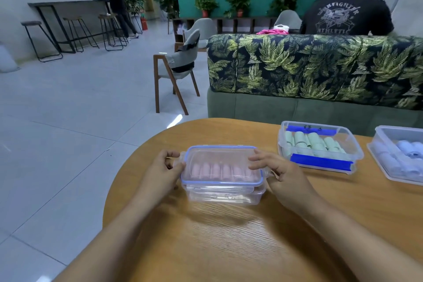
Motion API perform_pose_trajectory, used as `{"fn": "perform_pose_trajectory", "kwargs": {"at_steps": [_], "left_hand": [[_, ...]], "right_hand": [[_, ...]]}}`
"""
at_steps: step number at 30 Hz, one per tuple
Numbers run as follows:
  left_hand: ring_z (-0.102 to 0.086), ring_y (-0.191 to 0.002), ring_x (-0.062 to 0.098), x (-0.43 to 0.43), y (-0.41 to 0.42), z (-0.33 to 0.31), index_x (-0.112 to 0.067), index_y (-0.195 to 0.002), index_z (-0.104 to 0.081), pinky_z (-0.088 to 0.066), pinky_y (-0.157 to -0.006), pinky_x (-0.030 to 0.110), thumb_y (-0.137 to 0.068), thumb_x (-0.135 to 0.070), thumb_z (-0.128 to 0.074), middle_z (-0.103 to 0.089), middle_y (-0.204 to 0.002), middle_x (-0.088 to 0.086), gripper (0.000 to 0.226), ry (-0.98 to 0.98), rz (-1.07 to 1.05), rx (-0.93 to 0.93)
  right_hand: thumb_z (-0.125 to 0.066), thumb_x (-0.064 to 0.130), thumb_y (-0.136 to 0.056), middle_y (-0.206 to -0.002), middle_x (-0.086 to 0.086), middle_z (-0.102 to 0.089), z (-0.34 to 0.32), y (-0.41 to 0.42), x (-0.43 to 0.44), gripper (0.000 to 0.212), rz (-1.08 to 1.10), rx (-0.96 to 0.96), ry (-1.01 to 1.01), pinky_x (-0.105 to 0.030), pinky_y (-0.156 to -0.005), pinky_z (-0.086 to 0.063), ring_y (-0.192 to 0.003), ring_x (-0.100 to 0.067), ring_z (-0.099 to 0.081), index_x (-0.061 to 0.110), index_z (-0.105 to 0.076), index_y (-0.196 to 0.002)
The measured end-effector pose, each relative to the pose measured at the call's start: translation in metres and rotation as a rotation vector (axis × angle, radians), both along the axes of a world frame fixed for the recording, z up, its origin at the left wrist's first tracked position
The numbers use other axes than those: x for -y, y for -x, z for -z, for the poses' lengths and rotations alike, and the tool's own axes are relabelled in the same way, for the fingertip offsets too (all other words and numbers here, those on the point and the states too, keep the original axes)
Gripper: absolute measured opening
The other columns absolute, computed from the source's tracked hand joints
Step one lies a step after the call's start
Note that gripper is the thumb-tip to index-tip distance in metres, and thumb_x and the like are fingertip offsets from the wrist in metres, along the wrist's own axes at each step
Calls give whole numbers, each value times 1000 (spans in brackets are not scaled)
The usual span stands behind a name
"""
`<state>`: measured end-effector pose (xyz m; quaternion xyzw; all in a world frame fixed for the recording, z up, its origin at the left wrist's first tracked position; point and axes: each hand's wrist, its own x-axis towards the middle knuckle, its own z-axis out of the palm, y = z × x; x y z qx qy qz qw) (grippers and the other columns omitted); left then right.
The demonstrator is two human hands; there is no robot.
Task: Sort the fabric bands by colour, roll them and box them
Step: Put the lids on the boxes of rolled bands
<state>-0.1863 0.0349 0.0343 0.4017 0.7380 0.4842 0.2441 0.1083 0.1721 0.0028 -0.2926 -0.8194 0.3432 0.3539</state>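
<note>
A clear plastic box [223, 194] with a blue-rimmed lid [219, 155] sits on the round wooden table [229, 236]. Rolled pink bands [215, 170] show through the lid. My left hand [166, 168] touches the box's left end at the clip, fingers curled. My right hand [278, 170] rests on the right end, fingers on the lid and over the right clip. To the right stands an open box of rolled green bands [318, 143] with blue tape on it. At the right edge, an open box holds rolled blue bands [402, 155].
Behind the table is a leaf-patterned sofa back [309, 68] with a person in a black shirt [348, 16] beyond it. A wooden chair [176, 71] stands on the tiled floor to the left. Another person [115, 0] stands at a far bar table with stools.
</note>
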Motion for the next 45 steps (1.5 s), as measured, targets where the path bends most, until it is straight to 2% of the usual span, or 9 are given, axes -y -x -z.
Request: {"fn": "perform_pose_trajectory", "kwargs": {"at_steps": [14, 19, 22, 27, 31, 34, 38, 42, 45], "left_hand": [[-70, -77, 16, 16, -1, 14, -37, -111, -63, -64, -75, 51, -96, -33, -70, -70, -93, -17, 16, 0, 35, -145], [-71, -84, 27, 16, -4, 18, -38, -114, -66, -65, -71, 51, -99, -32, -70, -71, -98, -5, 16, -34, 56, -41], [-71, -86, 30, 19, -8, 20, -40, -113, -68, -66, -71, 48, -101, -33, -69, -69, -102, -3, 14, -53, 60, 1], [-68, -105, 4, 11, -5, 18, -36, -112, -66, -58, -87, 34, -105, -39, -61, -68, -110, -24, 9, -89, -23, 88], [-66, -115, 3, -16, 5, 10, -37, -124, -65, -52, -105, 35, -104, -51, -57, -69, -120, -19, 26, 26, -3, 207], [-69, -116, 9, -32, -1, 12, -34, -124, -70, -49, -112, 43, -100, -56, -55, -75, -120, -14, 36, 84, 61, 216], [-69, -111, 2, -35, -13, 21, -33, -127, -70, -52, -105, 32, -108, -32, -54, -74, -117, -18, 25, 10, 53, 181], [-67, -98, -13, -31, -21, 26, -36, -126, -66, -47, -79, 7, -112, -30, -49, -75, -106, -26, 23, -34, 63, 192], [-68, -114, -4, -32, -25, 35, -37, -144, -57, -49, -98, 16, -111, -31, -48, -72, -130, -14, 34, -54, 141, 418]], "right_hand": [[-54, -26, -80, -131, 25, -68, 6, -9, 1, 66, -20, 29, -21, -21, -116, -41, -141, 1, -51, 28, -80, -106], [-54, -25, -80, -132, 24, -68, 7, -12, 1, 66, -34, 34, -12, -30, -117, -43, -140, 0, -52, 29, -80, -107], [-47, -24, -77, -133, 16, -70, 9, -13, 0, 66, -68, -40, 124, -40, -118, -43, -142, -6, -52, 26, -81, -105], [-57, -2, -84, -137, 10, -68, 4, -4, 4, 45, 45, -376, 469, -50, -118, -43, -138, -9, -55, 21, -78, -117], [-62, 25, -104, -138, 20, -66, -3, 17, -4, 30, 159, -353, 652, -45, -117, -46, -132, -4, -59, 37, -69, -131], [-61, 25, -106, -145, 15, -61, -2, 29, -2, 37, 191, -298, 640, -36, -116, -45, -134, -3, -55, 31, -63, -142], [-59, 17, -106, -144, 18, -60, 4, 33, 2, 40, 217, -260, 598, -31, -114, -46, -136, -1, -53, 33, -61, -142], [-51, 23, -111, -153, 21, -51, 11, 31, 8, 43, 224, -183, 522, -29, -121, -37, -142, 4, -44, 34, -52, -153], [-44, 28, -113, -160, 26, -40, 16, 34, 15, 47, 185, -224, 581, -31, -128, -26, -149, 4, -34, 42, -42, -158]]}}
